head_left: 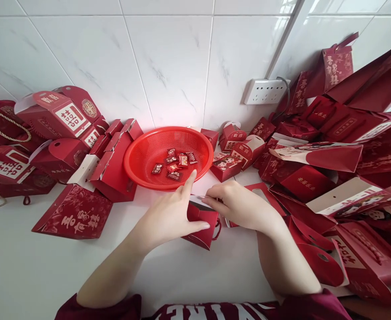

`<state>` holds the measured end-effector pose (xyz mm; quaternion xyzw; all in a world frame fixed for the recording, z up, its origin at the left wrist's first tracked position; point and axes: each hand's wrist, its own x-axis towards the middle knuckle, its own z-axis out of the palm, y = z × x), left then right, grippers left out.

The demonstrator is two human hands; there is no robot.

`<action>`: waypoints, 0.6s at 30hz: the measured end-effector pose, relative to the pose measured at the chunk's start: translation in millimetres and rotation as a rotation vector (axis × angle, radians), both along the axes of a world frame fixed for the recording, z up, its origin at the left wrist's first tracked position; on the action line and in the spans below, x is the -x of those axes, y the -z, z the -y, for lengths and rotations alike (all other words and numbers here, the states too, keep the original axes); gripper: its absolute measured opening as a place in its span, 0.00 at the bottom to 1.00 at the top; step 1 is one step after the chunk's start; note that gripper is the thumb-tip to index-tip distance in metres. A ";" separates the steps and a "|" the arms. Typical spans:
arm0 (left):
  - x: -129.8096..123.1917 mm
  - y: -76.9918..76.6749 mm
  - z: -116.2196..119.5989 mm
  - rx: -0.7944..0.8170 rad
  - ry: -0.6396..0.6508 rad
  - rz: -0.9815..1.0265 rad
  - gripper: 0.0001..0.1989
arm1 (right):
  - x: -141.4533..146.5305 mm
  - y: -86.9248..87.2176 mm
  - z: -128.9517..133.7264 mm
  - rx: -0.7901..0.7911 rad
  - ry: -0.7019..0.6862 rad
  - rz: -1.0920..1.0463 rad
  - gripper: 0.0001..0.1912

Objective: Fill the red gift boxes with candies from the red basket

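A small dark-red gift box (202, 222) with a red cord on its right side lies on the white table in front of me. My left hand (169, 215) is at its left, index finger and thumb spread wide apart, the thumb over the box's front face. My right hand (237, 202) pinches the pale edge of a flap at the top of the box between thumb and fingers. Just behind the hands is a red plastic basket (132, 164) with several small wrapped candies (173, 167) at its bottom.
Red gift boxes (78, 213) stand in a group at the left. A larger heap of red boxes and bags (309, 182) fills the right side. Small boxes (229, 164) sit right of the basket. A white power strip (265, 92) is on the tiled wall.
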<state>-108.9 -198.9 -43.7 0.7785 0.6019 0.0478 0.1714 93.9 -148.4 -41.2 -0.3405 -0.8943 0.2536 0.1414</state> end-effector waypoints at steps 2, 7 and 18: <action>-1.2 -3.5 4.1 -0.050 -0.001 -0.053 0.49 | -4.5 -3.1 0.0 0.101 0.066 -0.055 0.20; 3.4 -19.3 11.3 -0.160 -0.009 -0.131 0.12 | -20.0 -9.8 -4.1 0.395 0.102 -0.240 0.20; 16.7 -36.5 17.3 -0.607 -0.072 0.194 0.19 | -30.1 -14.4 -7.2 0.629 -0.093 -0.524 0.13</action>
